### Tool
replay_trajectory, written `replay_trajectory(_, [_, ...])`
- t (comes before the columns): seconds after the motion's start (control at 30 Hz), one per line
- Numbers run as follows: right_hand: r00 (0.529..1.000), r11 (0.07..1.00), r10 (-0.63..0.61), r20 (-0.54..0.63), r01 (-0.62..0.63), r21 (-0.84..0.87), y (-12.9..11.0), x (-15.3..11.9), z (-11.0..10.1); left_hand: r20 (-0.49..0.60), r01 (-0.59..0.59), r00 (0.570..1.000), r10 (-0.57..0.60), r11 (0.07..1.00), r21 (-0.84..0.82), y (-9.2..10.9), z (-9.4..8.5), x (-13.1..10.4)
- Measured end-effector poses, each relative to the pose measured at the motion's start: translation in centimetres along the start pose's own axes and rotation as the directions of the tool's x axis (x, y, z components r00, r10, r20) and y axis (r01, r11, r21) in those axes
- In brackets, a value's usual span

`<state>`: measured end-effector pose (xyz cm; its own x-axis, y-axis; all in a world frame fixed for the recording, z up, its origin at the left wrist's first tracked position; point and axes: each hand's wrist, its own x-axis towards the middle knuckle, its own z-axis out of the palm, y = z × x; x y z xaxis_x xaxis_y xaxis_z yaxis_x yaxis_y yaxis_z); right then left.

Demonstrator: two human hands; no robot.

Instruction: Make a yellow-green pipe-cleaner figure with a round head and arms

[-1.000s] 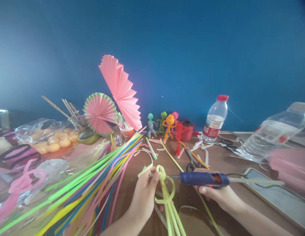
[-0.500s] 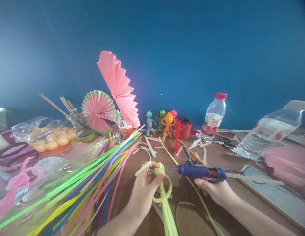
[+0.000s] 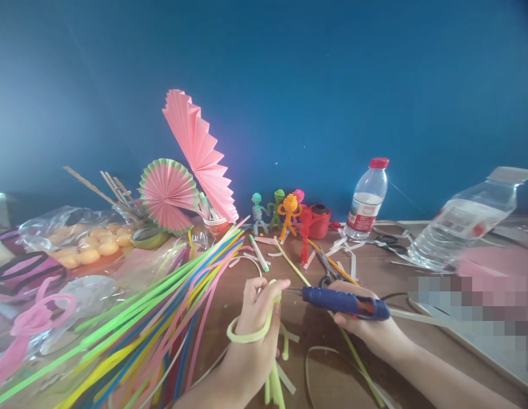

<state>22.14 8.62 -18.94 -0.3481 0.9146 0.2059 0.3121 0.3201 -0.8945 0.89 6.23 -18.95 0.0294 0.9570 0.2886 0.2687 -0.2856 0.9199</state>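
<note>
My left hand (image 3: 259, 318) is closed around a bundle of pale yellow pipe cleaners (image 3: 274, 386), whose ends hang below it. One pipe cleaner curves over the back of that hand. Most of the bundle's top is hidden by my fingers. My right hand (image 3: 366, 324) grips a blue hot glue gun (image 3: 344, 301), its metal nozzle pointing left at the left fingertips. A pale glue stick (image 3: 417, 316) sticks out of the gun's rear. Behind the hands stand several small pipe-cleaner figures, among them an orange one (image 3: 290, 213) and a red one (image 3: 305, 233).
Loose coloured pipe cleaners (image 3: 161, 307) spread across the left. Pink paper fans (image 3: 199, 153) stand at the back, near a bag of yellow balls (image 3: 88, 244). To the right are a red-capped bottle (image 3: 366, 204), a tilted bottle (image 3: 464, 221), scissors (image 3: 325, 280) and paper scraps.
My left hand has turned, so its back faces me and a pipe cleaner now loops over it. The glue gun has shifted slightly left and stays in my right hand.
</note>
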Motion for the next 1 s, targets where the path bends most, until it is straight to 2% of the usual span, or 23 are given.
replay_trajectory(0.1, [1.000,1.000,-0.005,-0.003,0.005,-0.004,-0.2,0.0,0.0,-0.076,-0.085,0.994,0.081,0.995,-0.051,0.0,0.1,0.3])
replay_trajectory(0.2, [1.000,1.000,-0.008,-0.007,0.008,0.007,-0.2,0.1,0.1,-0.144,-0.100,0.986,0.088,0.991,-0.083,-0.1,0.1,0.4])
replay_trajectory(0.4, [1.000,1.000,0.009,-0.010,-0.009,0.010,-0.1,0.2,0.1,-0.200,-0.233,0.950,0.239,0.971,0.053,-1.9,0.7,0.9])
replay_trajectory(0.47, [1.000,1.000,0.006,-0.010,-0.006,0.012,-0.1,0.1,0.1,-0.193,-0.262,0.943,0.271,0.963,0.071,-2.4,0.9,1.0])
replay_trajectory(0.53, [1.000,1.000,0.006,-0.008,-0.006,0.016,-0.1,0.1,0.1,-0.173,-0.332,0.919,0.355,0.932,0.147,-2.5,0.8,1.0])
replay_trajectory(0.67, [0.998,0.998,0.044,-0.036,-0.043,0.041,0.2,-0.1,0.1,-0.146,-0.463,0.834,0.532,0.819,0.338,-2.3,0.2,0.8])
replay_trajectory(0.77, [0.993,0.996,0.077,-0.087,-0.073,0.044,0.4,-0.2,0.1,-0.094,-0.524,0.765,0.637,0.700,0.484,-2.4,0.0,1.0])
replay_trajectory(0.87, [0.992,0.995,0.086,-0.090,-0.082,0.050,0.5,-0.2,0.1,-0.059,-0.516,0.738,0.672,0.619,0.593,-2.3,0.0,1.3])
replay_trajectory(1.0, [0.992,0.994,0.094,-0.084,-0.089,0.062,0.4,-0.2,0.2,0.055,-0.514,0.701,0.711,0.451,0.729,-1.9,0.0,1.2])
